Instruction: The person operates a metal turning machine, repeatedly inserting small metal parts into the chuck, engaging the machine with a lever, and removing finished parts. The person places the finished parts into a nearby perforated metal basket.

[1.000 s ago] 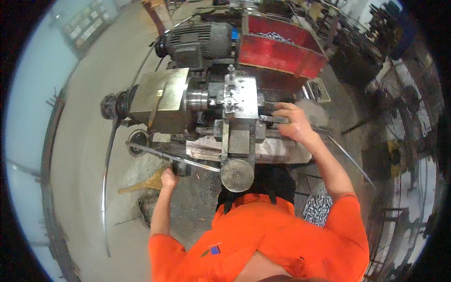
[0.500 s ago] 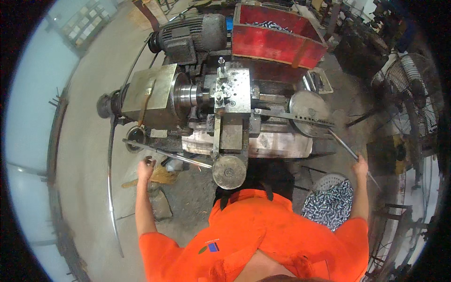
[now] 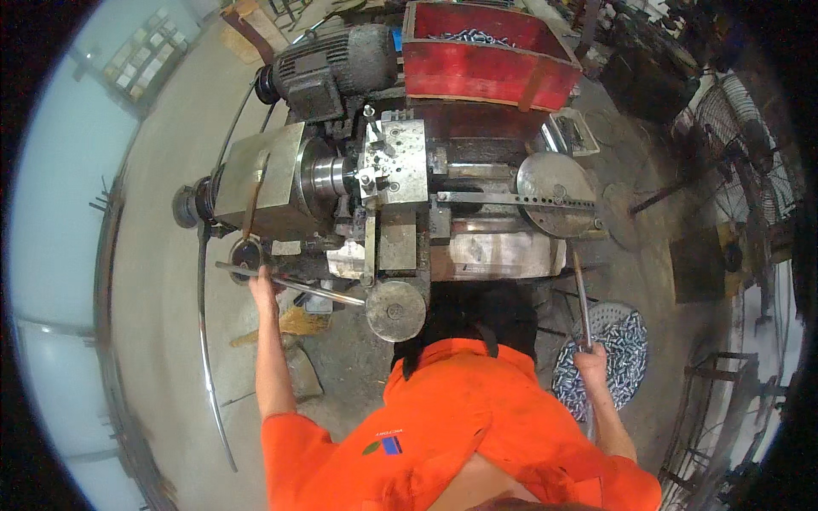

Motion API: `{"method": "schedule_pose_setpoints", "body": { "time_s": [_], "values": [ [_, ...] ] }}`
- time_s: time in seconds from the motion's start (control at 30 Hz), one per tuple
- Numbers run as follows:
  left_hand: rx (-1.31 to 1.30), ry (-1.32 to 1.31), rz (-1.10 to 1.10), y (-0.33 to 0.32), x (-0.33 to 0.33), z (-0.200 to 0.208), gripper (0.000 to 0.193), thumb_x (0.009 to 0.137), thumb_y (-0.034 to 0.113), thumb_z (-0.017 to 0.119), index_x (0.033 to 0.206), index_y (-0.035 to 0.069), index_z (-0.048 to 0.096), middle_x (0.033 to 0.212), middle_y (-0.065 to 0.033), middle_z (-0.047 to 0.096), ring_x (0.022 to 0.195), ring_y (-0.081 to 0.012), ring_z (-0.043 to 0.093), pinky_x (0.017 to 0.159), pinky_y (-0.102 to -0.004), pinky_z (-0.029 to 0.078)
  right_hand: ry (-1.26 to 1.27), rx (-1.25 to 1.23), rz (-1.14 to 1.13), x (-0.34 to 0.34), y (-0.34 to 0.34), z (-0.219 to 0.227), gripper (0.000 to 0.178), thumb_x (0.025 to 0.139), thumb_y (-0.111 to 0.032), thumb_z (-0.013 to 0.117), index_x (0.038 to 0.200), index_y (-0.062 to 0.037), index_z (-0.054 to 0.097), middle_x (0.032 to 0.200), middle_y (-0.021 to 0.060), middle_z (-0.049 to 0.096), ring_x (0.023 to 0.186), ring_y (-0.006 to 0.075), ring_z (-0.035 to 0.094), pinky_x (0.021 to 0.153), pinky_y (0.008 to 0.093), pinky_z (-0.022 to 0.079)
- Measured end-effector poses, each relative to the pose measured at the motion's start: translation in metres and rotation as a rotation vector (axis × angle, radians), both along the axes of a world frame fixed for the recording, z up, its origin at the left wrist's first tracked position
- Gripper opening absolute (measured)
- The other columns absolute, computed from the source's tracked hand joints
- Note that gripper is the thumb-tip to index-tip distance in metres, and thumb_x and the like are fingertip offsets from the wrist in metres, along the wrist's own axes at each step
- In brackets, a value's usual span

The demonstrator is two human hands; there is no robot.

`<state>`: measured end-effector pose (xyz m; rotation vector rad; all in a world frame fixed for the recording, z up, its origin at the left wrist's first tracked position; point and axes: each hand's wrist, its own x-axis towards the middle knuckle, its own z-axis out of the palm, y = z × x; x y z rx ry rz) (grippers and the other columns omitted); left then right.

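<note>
My left hand (image 3: 265, 289) is closed round the left lever (image 3: 319, 291), a metal rod running to a small round disc (image 3: 395, 312) at the front of the lathe. My right hand (image 3: 590, 364) grips the right lever (image 3: 583, 298), which comes toward me from a larger disc (image 3: 555, 194). A flat bar with a row of holes (image 3: 503, 199) links that disc to the tool slide (image 3: 400, 162). The slide stands close to the shiny chuck (image 3: 328, 176). Whether a workpiece sits in the chuck is too small to tell.
A perforated basket (image 3: 615, 313) of small metal parts stands below my right hand. Behind the lathe are a red bin (image 3: 490, 77) holding more parts and a dark motor (image 3: 332, 68). A fan (image 3: 741, 128) stands far right. A broom head (image 3: 302, 322) lies near my left forearm.
My right hand has swung the right lever inward and toward me. The tool slide has shifted left, nearer the chuck. My left hand has come up onto the left lever.
</note>
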<state>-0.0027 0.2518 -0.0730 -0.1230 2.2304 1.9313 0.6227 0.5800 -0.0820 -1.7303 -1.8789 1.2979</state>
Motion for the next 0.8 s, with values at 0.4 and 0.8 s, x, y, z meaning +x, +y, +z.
{"method": "schedule_pose_setpoints", "body": {
  "time_s": [0.4,0.8],
  "values": [
    [-0.054,0.008,-0.021,0.007,0.006,0.012,0.031,0.086,0.024,0.051,0.086,-0.007,0.050,0.066,-0.0180,0.060,0.054,-0.0264,0.064,0.044,-0.0346,0.055,0.127,-0.133,-0.068,-0.026,-0.024,0.022,0.030,0.062,-0.010,0.055,0.090,-0.0001,0.059,0.061,-0.0035,0.043,0.055,0.0099,0.040,0.049,0.0260,0.033],
    [-0.109,-0.047,-0.098,-0.003,0.005,0.008,0.038,0.089,0.028,0.050,0.105,-0.007,0.049,0.082,-0.0179,0.062,0.056,-0.0262,0.064,0.044,-0.0344,0.057,-0.952,0.675,0.253,0.053,0.216,0.016,0.040,0.069,-0.029,0.066,0.101,-0.0058,0.059,0.090,0.0168,0.063,0.084,0.0371,0.060,0.073,0.0468,0.048]
  ]
}}
